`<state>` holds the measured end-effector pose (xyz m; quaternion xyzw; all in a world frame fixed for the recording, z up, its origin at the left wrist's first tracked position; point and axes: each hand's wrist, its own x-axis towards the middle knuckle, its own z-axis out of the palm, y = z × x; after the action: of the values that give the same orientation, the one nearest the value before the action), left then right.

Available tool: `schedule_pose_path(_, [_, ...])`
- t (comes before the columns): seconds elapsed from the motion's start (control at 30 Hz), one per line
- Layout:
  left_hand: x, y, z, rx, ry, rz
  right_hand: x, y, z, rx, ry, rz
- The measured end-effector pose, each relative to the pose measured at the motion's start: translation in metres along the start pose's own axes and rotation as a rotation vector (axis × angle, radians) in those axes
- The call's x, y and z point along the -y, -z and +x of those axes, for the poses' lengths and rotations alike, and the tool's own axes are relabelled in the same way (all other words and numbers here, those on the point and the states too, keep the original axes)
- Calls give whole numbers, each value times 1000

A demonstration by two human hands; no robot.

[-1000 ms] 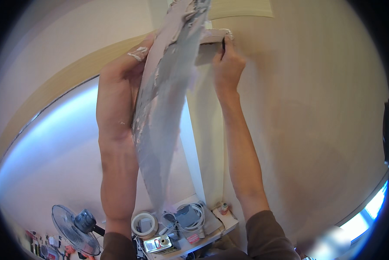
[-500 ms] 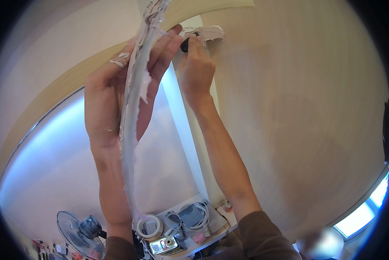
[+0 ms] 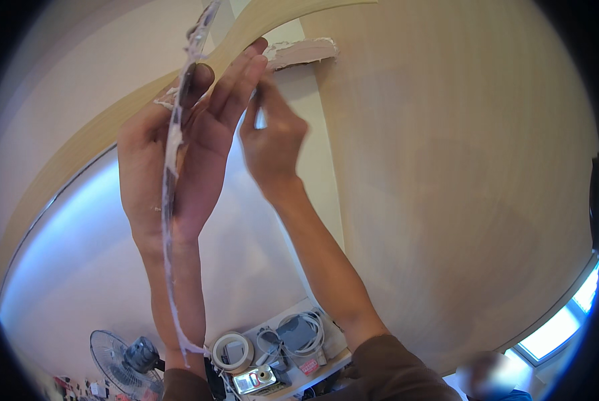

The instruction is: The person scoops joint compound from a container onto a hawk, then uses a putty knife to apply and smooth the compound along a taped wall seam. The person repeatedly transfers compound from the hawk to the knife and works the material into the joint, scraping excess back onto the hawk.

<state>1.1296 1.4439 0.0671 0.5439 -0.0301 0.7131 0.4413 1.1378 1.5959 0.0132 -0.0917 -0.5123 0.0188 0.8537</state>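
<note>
My left hand [image 3: 196, 157] is raised and closed on a thin board [image 3: 170, 177], seen almost edge-on. Pale putty clings along the board, with a thicker lump near its top; smears of it mark the fingers. Close to the left fingertips, my right hand [image 3: 275, 134] is bent inward with its fingers closed. It grips a black-handled putty knife, which the fingers and motion blur nearly hide now; the handle shows in the earlier frame. Just above and beyond the right hand, a thick, rough band of pinkish-white putty [image 3: 303, 52] crosses the corner beside the wood-grain panel [image 3: 420, 167].
A curved wood-grain trim [image 3: 59, 160] arches over a lit white recess. Below, a shelf [image 3: 339, 364] carries a tape roll [image 3: 233, 352], a silver camera [image 3: 254, 379] and coiled cables [image 3: 306, 334]. A fan [image 3: 122, 357] stands lower left. A blurred person [image 3: 490, 374] is at lower right.
My right hand has moved left and down, from the putty band toward the board. The board has turned more edge-on, and the view has shifted slightly.
</note>
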Motion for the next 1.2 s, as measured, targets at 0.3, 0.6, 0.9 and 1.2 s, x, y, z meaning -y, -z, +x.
schedule_pose_path(0.3, [-9,3,-2,83,26,-67,-87,5,12,-543,-485,663])
schedule_pose_path(0.6, [17,-6,-1,68,90,-53,-101,-12,9,-584,-521,754])
schedule_pose_path(0.9, [25,-12,-2,43,65,83,-90,-10,1,-498,-475,642])
schedule_pose_path(1.2, [39,-24,0,116,-31,236,-78,-15,2,-544,-416,689])
